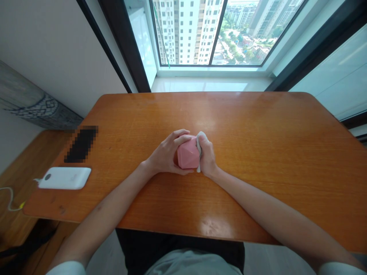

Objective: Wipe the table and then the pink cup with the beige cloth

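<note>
A pink faceted object [188, 153], shaped like a small geometric pot, is held above or on the wooden table [258, 152] near its middle; I cannot tell whether it touches the tabletop. My left hand [169, 152] wraps round its left side, fingers over the top and thumb below. On its right side, my right hand [208, 156] grips a white cloth [198, 152] and presses it against the pink surface. Part of the cloth is hidden under the right-hand fingers, and the object's far side is out of sight.
At the table's left lies a white power bank or similar flat device [65, 178] with a cable [11, 200] at its end. A blurred-out dark rectangle [82, 144] lies behind it. Beyond the far edge is a window [212, 34], with a grey patterned curtain [43, 99] at left.
</note>
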